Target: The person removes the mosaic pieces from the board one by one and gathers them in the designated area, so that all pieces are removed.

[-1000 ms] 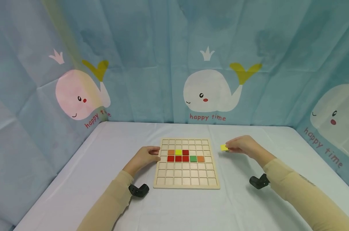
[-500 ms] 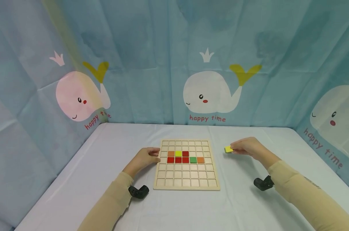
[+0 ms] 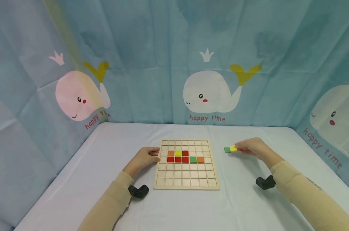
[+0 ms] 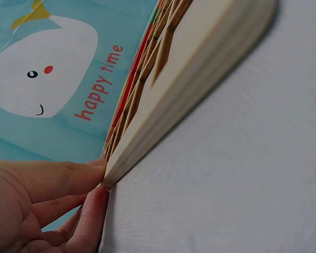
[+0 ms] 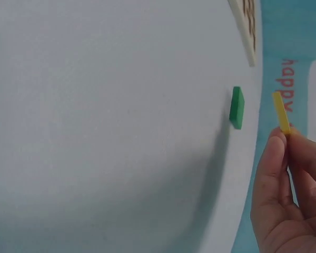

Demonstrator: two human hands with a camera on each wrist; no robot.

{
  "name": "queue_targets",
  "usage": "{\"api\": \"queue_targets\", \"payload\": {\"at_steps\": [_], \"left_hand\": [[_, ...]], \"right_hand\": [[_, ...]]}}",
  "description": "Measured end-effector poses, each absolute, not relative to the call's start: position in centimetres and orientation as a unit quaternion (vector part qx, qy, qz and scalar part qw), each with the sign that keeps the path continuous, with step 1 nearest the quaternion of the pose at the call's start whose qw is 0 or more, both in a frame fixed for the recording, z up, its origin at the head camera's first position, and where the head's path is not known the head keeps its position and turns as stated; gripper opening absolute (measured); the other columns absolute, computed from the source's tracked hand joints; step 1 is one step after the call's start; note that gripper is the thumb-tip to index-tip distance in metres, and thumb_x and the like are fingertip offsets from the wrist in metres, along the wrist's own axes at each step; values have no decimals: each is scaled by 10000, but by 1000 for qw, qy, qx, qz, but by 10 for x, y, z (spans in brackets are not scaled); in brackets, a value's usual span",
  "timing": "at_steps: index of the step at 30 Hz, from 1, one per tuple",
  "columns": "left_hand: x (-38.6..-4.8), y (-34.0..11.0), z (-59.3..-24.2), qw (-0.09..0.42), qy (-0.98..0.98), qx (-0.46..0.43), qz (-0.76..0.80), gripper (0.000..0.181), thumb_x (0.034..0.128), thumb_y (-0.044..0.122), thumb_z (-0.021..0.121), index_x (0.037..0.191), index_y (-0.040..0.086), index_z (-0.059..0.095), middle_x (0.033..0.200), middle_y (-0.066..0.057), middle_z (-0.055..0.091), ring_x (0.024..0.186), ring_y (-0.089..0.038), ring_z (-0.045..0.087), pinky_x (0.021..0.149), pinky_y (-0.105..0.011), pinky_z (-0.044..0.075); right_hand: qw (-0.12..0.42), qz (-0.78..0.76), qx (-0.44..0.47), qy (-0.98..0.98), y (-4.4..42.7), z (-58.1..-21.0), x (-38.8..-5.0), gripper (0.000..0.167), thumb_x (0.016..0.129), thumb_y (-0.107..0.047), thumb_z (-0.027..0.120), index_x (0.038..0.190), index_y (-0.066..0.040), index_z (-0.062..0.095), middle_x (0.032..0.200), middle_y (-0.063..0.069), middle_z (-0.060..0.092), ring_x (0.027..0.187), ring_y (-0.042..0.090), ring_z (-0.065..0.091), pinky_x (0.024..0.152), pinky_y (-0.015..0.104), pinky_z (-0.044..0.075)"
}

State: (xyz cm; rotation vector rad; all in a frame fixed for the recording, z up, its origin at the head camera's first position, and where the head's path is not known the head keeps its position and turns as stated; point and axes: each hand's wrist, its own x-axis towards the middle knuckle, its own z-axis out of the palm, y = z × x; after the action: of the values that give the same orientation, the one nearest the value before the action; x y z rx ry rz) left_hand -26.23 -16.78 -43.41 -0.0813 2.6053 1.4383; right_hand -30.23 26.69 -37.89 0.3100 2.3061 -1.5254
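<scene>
Yellow tile point(image 3: 233, 148) pinched aloft in right hand point(image 3: 251, 148); left hand point(image 3: 143, 159) grips wooden board point(image 3: 186, 174) by its edge.

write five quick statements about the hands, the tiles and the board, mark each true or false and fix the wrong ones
1. The right hand pinches a yellow tile. True.
2. The left hand touches the board at its left edge. True.
3. The board's green tile sits between two red tiles. False: a red tile is on its left, an orange tile on its right.
4. A loose green tile lies on the white cloth, right of the board. True.
5. Both hands hold tiles. False: only the right hand does.
</scene>
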Motion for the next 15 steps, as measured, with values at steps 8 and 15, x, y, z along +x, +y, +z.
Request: {"api": "queue_targets", "payload": {"at_steps": [8,15], "left_hand": [[-263,-168,-433,80,871,-27,484,506,866,69,729,1354,28,600,1147,-120,682,1084,-225,616,973,-389,490],[-263,-167,-433,79,873,-32,481,504,866,72,729,1352,29,602,1142,-115,684,1076,-212,616,973,-389,488]], "right_hand": [[174,-534,147,814,282,-384,-306,591,903,-132,731,1372,135,490,866,-17,676,728,61,657,739,221,578],[168,-540,170,807,294,-389,-309,574,904,-102,723,1364,146,487,787,-34,660,697,59,654,720,220,578]]}}
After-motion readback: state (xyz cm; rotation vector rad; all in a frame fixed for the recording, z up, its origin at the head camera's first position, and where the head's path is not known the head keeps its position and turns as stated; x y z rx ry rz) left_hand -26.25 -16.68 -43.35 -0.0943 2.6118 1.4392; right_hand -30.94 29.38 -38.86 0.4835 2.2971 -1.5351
